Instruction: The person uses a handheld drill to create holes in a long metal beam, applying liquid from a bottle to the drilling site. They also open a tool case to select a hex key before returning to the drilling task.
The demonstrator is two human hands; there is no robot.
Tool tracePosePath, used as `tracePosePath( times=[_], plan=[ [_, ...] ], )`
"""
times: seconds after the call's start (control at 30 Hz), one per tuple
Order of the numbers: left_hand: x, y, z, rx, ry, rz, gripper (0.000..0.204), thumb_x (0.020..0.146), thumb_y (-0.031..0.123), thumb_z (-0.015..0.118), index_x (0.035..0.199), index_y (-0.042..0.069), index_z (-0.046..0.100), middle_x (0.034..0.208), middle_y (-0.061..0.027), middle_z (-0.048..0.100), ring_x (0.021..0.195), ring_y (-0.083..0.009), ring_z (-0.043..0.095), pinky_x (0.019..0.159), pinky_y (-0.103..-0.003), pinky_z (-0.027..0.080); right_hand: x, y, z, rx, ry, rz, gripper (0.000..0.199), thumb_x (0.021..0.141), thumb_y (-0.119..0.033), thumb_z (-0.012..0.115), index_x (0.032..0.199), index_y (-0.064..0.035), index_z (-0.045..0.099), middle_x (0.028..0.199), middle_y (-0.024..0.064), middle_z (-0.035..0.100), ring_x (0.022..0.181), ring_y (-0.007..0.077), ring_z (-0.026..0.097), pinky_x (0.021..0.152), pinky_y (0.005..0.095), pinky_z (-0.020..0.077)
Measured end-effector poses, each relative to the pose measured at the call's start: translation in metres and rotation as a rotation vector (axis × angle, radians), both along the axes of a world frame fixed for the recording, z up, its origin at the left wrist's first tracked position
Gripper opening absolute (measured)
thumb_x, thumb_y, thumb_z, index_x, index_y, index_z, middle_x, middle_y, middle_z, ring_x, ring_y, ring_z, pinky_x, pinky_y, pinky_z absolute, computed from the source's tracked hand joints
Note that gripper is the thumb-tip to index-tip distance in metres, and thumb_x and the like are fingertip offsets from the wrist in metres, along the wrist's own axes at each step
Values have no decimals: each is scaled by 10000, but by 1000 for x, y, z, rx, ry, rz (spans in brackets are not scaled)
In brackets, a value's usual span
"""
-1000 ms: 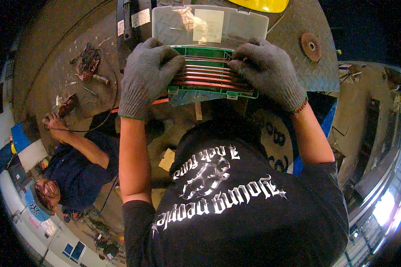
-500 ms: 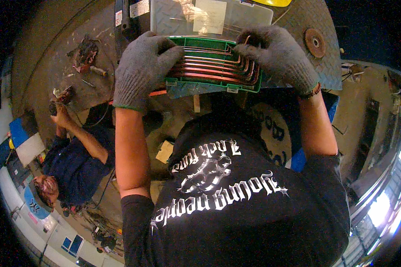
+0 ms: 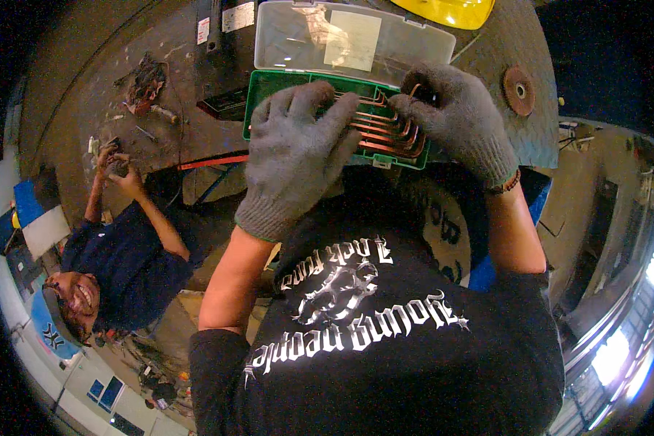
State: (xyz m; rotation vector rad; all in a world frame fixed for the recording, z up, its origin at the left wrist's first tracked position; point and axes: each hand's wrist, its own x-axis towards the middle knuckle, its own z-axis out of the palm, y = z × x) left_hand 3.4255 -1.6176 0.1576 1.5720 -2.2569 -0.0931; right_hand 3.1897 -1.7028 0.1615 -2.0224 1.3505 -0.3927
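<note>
A: What lies at the heart of the frame?

B: A row of copper-coloured L-shaped rods [image 3: 385, 133], upper centre, long axes running left to right and dipping slightly rightward, short bent ends toward the frame's right.

A: And the fingers?

B: The right hand [image 3: 454, 120] is nearer those bent ends, the row lying just left of and below its fingertips. Thumb and forefinger, nearly together, pinch what appears to be a single bent rod [image 3: 414, 90], its curved tip showing between them.

A: The other hand?

B: The left hand [image 3: 294, 152], gloved in grey like its partner, spreads across the row's left part, thumb parted from curled fingers; whether it grips a rod cannot be told.

A: What holds the rods?

B: A shallow green case [image 3: 258, 91], its clear lid [image 3: 291, 43] tipped back toward the top edge, a pale paper sheet [image 3: 352, 42] showing on it.

A: Farther out?

B: A brown abrasive disc [image 3: 519, 91] at upper right, a yellow object [image 3: 450, 9] cut by the top edge, and a co-worker in dark clothing [image 3: 134, 258] at left.
</note>
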Motion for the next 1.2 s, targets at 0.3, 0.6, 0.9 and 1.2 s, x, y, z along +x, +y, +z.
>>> tracePosePath(
  times=[0.3,0.6,0.9,1.2],
  plan=[
    [10,-11,-8,-59,88,47,360,896,294,759,1226,159,718,1204,-95,651,1108,-322,618,952,-475,472,8,-18,12,-32,11,-5,254,947,-237,766,1055,-10,740,868,114,735,782,169,697,742,335,557],
    [77,9,-2,-5,228,235,213,937,230,717,1109,109,754,1066,-117,701,1007,-337,649,862,-474,493,35,30,30,174,-166,-61,230,958,-134,736,1129,18,722,873,65,747,763,139,684,690,315,558],
    [69,12,12,170,114,219,296,980,325,629,1020,58,750,1082,-166,683,1038,-386,639,902,-498,507,40,48,46,231,-111,-59,216,976,-186,714,1080,3,725,834,84,739,731,132,670,675,319,550],
    [57,8,3,135,124,301,302,972,302,641,1027,26,750,1064,-204,689,1025,-406,648,911,-495,510,28,39,31,222,-176,-13,262,971,-188,707,1135,14,731,870,88,759,758,140,692,698,321,561]
  ],
)
